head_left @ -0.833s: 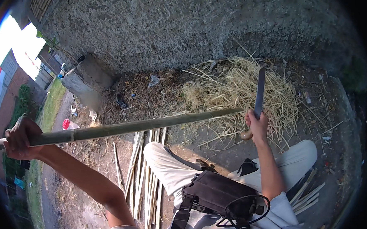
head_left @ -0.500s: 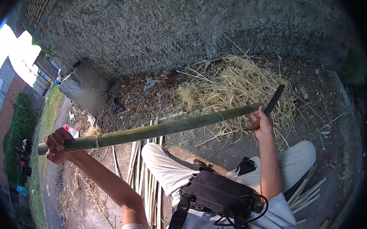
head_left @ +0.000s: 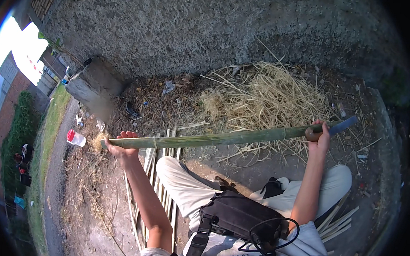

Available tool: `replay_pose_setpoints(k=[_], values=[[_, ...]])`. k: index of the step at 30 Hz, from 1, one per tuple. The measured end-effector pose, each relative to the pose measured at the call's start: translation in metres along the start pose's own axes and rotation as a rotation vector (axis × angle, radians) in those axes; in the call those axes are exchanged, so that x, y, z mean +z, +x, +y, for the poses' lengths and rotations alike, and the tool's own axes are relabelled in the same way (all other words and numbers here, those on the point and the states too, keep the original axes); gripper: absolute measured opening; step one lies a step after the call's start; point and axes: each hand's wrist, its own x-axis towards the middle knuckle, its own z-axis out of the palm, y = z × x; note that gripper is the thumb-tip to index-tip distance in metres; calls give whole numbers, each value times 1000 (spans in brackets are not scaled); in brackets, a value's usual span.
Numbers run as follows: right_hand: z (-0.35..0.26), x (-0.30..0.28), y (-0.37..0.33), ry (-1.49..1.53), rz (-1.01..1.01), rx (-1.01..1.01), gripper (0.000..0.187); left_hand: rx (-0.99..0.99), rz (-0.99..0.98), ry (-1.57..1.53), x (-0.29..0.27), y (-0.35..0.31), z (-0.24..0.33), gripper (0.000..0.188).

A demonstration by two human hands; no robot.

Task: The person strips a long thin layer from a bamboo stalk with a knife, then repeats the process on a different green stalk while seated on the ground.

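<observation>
A long green split bamboo piece [head_left: 223, 139] stretches almost level across in front of me, above my lap. My left hand [head_left: 125, 150] grips it near its left end, thumb on the near side and fingertips showing past the far edge. At the other end, my right hand [head_left: 322, 139] is closed around the brown handle of a knife [head_left: 343, 125] and against the bamboo together. The knife's blade points to the right, lying along the bamboo's right end. Part of the handle is hidden by my fingers.
Beyond the bamboo lies a heap of pale shavings [head_left: 271, 96] below a rough grey wall [head_left: 196, 35]. Long pale strips [head_left: 167, 191] lie left of my bent leg; more strips [head_left: 339, 224] lie to the right. A red-lidded container [head_left: 76, 138] stands at left.
Both hands have shifted right with the bamboo, the left one also upward. The bamboo is now more level. The knife blade has turned from pointing up to pointing right.
</observation>
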Motion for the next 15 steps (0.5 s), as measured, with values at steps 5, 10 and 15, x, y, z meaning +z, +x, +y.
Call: replay_pose_setpoints(k=[5, 10, 15], values=[[-7, -1, 3, -53, 152, -18, 27, -57, 217, 64, -44, 23, -16, 67], [-8, -17, 17, 126, 241, 88, 28, -149, 248, 22, -72, 36, -10, 74], [-5, -31, 31, 51, 159, 176, 29, -214, 194, 27, -93, 33, -1, 60]])
